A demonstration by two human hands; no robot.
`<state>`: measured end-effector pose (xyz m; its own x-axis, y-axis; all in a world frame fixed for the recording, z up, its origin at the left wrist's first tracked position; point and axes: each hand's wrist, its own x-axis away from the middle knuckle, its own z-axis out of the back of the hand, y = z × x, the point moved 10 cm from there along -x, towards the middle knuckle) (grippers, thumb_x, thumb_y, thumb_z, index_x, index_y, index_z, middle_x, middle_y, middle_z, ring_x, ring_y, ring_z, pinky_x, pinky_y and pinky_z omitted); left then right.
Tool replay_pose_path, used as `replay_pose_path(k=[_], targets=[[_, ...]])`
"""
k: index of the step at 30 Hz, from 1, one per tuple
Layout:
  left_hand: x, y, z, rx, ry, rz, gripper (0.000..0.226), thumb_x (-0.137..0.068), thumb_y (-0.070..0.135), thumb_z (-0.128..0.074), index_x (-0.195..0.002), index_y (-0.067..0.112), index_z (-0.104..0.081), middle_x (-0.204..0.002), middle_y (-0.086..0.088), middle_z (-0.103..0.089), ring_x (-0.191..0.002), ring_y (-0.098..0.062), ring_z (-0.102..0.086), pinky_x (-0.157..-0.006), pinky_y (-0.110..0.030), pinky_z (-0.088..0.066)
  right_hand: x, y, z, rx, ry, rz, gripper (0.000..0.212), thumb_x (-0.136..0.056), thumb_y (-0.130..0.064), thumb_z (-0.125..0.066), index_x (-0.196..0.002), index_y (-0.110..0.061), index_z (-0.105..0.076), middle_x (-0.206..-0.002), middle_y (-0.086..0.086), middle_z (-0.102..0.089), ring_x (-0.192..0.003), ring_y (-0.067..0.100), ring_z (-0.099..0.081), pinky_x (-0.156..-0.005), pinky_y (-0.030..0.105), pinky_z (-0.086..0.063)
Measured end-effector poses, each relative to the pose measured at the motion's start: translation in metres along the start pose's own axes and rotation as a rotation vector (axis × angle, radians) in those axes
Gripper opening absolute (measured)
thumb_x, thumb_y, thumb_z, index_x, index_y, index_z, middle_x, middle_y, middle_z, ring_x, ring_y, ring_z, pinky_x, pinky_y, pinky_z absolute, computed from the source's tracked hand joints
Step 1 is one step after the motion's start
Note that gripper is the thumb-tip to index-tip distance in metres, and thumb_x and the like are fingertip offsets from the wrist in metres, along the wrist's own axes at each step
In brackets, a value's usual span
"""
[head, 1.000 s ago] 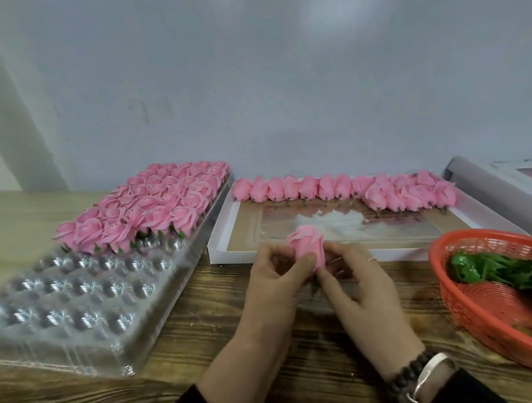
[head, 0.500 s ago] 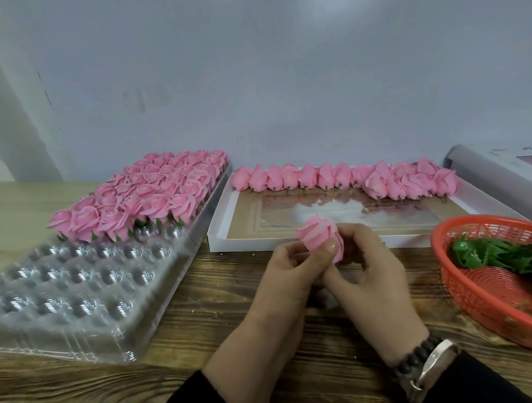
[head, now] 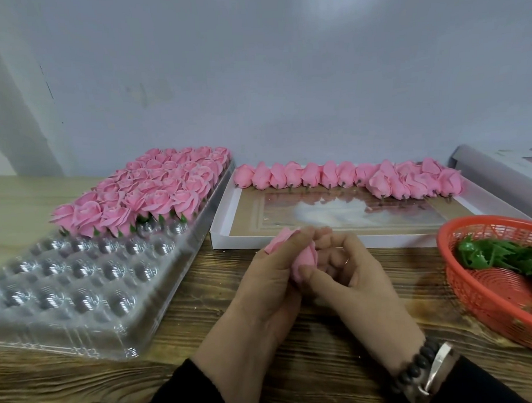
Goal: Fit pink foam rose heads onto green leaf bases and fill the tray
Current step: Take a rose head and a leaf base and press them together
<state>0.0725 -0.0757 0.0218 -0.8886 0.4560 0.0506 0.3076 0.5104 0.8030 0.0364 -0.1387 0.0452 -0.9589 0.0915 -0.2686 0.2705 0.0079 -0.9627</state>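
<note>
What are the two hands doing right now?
Left hand: fingers curled round the pink rose head.
Right hand: fingers curled round the same rose head.

One clear tray, one white box, one red basket, two hands.

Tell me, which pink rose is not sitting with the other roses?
The pink rose head held between both hands, left hand and right hand, above the table. All the others sit in the clear tray or the white box.
</note>
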Motion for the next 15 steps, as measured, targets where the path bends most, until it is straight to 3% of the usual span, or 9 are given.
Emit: replay_pose_path(k=[3,9,12,15], targets=[[0.000,0.004,0.007,0.004,0.070,-0.032,0.034,-0.066,0.025,-0.063,-0.091,0.001,-0.067,-0.087,-0.021,-0.067,-0.079,-0.032,-0.065,-0.084,-0.045,-0.051,0.000,0.001,0.005,0.025,0.050,-0.004,0.043,-0.062,-0.022,-0.079,-0.095,-0.015,-0.053,-0.089,0.008,-0.065,-0.071,0.014,-0.061,-0.063,0.026,-0.053],[0.002,0.003,0.002,-0.027,0.085,-0.072,0.043,-0.061,0.020,-0.073,-0.095,-0.003,-0.064,-0.084,-0.020,-0.061,-0.071,-0.026,-0.062,-0.069,-0.035,-0.053,0.000,-0.004,0.006,0.243,0.089,0.049,0.030,-0.063,-0.019,-0.073,-0.085,-0.025,-0.053,-0.075,-0.004,-0.063,-0.065,0.008,-0.059,-0.060,0.016,-0.047],[0.003,0.000,-0.001,-0.053,0.047,-0.025,0.033,-0.057,0.022,-0.079,-0.083,0.003,-0.070,-0.081,-0.017,-0.066,-0.066,-0.024,-0.065,-0.062,-0.032,-0.054,-0.001,0.001,0.005,0.138,0.040,-0.004,0.019,-0.071,-0.005,-0.071,-0.080,-0.016,-0.059,-0.064,-0.001,-0.061,-0.059,0.010,-0.055,-0.054,0.019,-0.045],[0.004,0.000,-0.003,-0.082,0.007,0.010,0.021,-0.060,0.030,-0.077,-0.070,0.012,-0.074,-0.073,-0.008,-0.068,-0.059,-0.018,-0.061,-0.045,-0.022,-0.043,0.000,0.013,-0.004,-0.135,-0.067,-0.149,0.022,-0.063,-0.019,-0.076,-0.077,-0.008,-0.063,-0.064,0.006,-0.061,-0.058,0.012,-0.055,-0.057,0.022,-0.047]])
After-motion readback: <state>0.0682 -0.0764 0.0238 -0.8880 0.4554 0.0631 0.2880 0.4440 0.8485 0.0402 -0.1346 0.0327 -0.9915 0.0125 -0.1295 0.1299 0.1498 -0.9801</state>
